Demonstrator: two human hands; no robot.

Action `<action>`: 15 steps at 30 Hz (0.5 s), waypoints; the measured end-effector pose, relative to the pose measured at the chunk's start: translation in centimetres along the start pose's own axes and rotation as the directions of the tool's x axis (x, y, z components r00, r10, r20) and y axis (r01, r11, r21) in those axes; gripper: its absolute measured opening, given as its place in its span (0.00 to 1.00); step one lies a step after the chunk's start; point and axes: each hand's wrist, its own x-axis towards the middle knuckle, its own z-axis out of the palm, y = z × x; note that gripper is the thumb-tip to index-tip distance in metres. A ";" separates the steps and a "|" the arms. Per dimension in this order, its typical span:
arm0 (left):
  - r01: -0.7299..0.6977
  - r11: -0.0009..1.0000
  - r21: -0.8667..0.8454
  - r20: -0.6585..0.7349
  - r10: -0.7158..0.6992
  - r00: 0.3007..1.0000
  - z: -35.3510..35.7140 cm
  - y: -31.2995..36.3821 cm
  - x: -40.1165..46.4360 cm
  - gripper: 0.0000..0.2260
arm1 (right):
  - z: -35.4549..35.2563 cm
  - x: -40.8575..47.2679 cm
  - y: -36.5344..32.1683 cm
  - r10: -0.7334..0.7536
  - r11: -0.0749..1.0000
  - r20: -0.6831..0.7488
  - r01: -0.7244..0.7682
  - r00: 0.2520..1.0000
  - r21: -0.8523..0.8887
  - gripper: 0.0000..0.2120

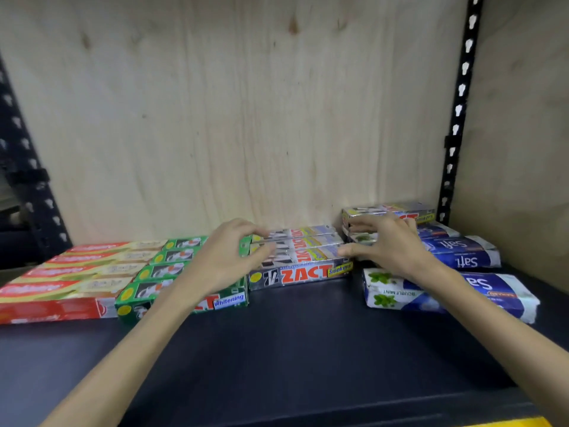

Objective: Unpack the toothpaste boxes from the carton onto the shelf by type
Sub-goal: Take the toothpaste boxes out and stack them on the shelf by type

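Observation:
Toothpaste boxes lie in rows on the dark shelf (277, 349): red boxes (61, 272) at the left, green Zact Whitening boxes (172, 266), then silver Zact Smokers boxes (304, 260) in the middle. Blue Safi boxes (458, 251) lie at the right, one blue box (446, 292) nearer the front. Another silver Zact box (369, 211) sits on top of the blue ones. My left hand (228, 257) rests with curved fingers at the left end of the silver row. My right hand (391, 248) has its thumb at the row's right end and its fingers against the stacked silver box. The carton is out of view.
A plywood panel (246, 118) closes the back of the shelf. Black perforated uprights stand at the left (27, 186) and right (455, 118). A yellow edge (523, 422) shows at the bottom right corner.

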 end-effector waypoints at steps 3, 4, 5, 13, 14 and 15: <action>-0.021 0.998 -0.066 0.014 0.022 1.000 1.0 2.6 2.1 0.19 | -1.7 1.0 2.0 0.051 0.999 -0.098 -0.049 0.994 0.020 0.45; -0.019 0.996 -0.090 0.023 0.021 1.000 1.8 3.5 3.0 0.20 | -2.2 1.3 2.8 0.055 0.998 -0.121 -0.058 0.991 -0.022 0.45; -0.016 0.993 -0.116 0.026 0.019 0.999 2.8 4.3 3.9 0.21 | -2.5 1.5 3.6 0.054 0.996 -0.143 -0.063 0.988 -0.063 0.44; 0.039 0.988 -0.147 0.083 -0.027 0.996 10.0 8.7 12.0 0.24 | -4.2 2.9 9.2 0.247 0.932 -0.110 -0.267 0.963 -0.246 0.45; 0.045 0.988 -0.147 0.076 -0.034 0.997 10.7 8.8 12.7 0.24 | -4.1 3.0 9.9 0.276 0.921 -0.092 -0.291 0.957 -0.258 0.45; 0.050 0.987 -0.156 0.070 -0.039 0.997 11.4 8.9 13.2 0.24 | -4.2 3.2 10.4 0.301 0.913 -0.071 -0.309 0.951 -0.266 0.45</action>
